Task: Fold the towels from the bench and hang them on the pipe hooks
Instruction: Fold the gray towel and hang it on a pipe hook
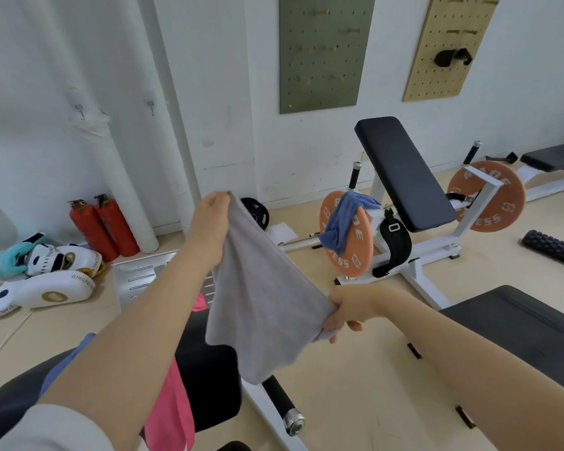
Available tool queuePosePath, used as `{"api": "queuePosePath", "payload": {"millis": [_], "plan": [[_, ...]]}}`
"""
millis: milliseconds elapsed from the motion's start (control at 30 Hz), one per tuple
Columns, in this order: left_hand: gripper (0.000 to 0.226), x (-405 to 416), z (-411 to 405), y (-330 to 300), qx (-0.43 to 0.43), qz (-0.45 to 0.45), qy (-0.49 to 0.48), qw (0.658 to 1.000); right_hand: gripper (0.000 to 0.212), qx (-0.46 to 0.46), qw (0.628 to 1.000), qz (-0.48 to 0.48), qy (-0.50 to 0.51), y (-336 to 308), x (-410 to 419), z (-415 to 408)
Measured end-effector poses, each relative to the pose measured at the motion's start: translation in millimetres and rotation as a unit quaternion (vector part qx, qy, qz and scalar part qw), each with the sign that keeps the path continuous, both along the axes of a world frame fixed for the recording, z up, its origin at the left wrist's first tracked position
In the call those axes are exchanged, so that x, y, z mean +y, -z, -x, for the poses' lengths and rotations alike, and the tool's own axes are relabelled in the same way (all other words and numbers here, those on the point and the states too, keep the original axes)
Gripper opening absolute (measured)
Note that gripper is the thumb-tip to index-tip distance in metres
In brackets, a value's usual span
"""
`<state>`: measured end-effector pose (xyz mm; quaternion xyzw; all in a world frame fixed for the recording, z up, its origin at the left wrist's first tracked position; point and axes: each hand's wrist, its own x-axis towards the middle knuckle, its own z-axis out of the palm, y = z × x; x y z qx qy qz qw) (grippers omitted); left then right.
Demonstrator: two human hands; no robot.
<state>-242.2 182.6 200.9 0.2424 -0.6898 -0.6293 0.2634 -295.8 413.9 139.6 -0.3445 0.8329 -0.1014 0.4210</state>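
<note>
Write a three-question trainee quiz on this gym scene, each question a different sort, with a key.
1. True or false: the grey towel is held by both the left hand and the right hand.
2. Multiple choice: the blue towel is draped over
A. an orange weight plate
B. the green pegboard
C. the fire extinguishers
3. Fill in: the towel lying on the black bench pad below the left forearm is ____ in colour.

Key
1. True; each hand grips one end, the left one higher.
2. A
3. Pink; the pink towel hangs over the pad's edge.
</note>
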Motion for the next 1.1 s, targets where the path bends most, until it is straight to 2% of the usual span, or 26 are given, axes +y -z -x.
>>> {"api": "queuePosePath", "payload": {"millis": [67,100,167,233,300,400,500,600,700,800,867,933,967,1000,1033,1067,1100], "plan": [[0.032,-13.9,-5.7,7.6,-0.022,0.013,-0.012,1.0,0.019,0.055,0.998,-0.016,0.019,12.2,7.4,13.6],[0.032,-19.4,-8.4,12.2,-0.033,0.011,-0.007,0.999,0.02,0.115,0.992,-0.01,0.05,16.1,10.6,21.6],[0.031,-24.4,-12.7,21.5,-0.051,0.003,0.023,0.998,0.021,0.265,0.957,0.012,0.116,17.9,15.3,32.7],[0.025,-23.7,-17.4,29.6,-0.064,0.007,0.062,0.996,0.021,0.356,0.913,0.046,0.193,12.1,18.2,36.6],[0.023,-22.6,-21.0,37.8,-0.065,0.015,0.076,0.995,0.018,0.381,0.883,0.091,0.259,4.1,18.0,40.8],[0.029,-20.2,-23.4,46.0,-0.073,0.058,0.047,0.995,0.02,0.389,0.855,0.152,0.307,1.4,17.9,53.7],[0.031,-16.8,-22.7,52.0,-0.07,0.089,0.025,0.993,0.021,0.338,0.821,0.301,0.348,-0.2,20.5,60.9],[0.027,-20.7,-17.9,49.6,-0.052,0.046,0.033,0.997,0.025,0.164,0.803,0.437,0.37,-12.0,33.2,66.6],[0.021,-29.5,-15.8,43.2,-0.023,-0.015,0.04,0.999,0.021,-0.02,0.787,0.488,0.378,-21.0,42.7,71.2],[0.02,-33.3,-16.1,39.6,0.007,-0.068,0.054,0.996,0.021,-0.181,0.712,0.54,0.41,-26.4,41.1,69.2],[0.023,-32.3,-15.2,36.2,0.014,-0.088,0.057,0.994,0.038,-0.239,0.667,0.549,0.444,-28.2,39.0,70.5],[0.026,-30.5,-12.5,32.9,0.014,-0.104,0.043,0.994,0.034,-0.25,0.625,0.554,0.489,-30.2,34.7,74.7],[0.027,-31.0,-11.2,31.3,0.012,-0.112,0.033,0.993,0.028,-0.245,0.62,0.547,0.506,-31.8,31.2,75.9],[0.027,-32.0,-10.7,29.7,0.009,-0.121,0.025,0.992,0.02,-0.218,0.632,0.531,0.521,-32.8,26.4,77.7],[0.026,-33.6,-9.9,28.7,0.003,-0.127,0.015,0.992,0.009,-0.167,0.657,0.507,0.532,-34.7,21.3,76.9],[0.026,-35.7,-8.9,29.0,-0.009,-0.126,0.008,0.992,0.007,-0.093,0.692,0.472,0.538,-34.8,16.0,77.1],[0.028,-36.8,-8.0,29.6,-0.027,-0.117,0.0,0.993,0.014,-0.022,0.722,0.437,0.537,-34.2,10.3,77.3]]}}
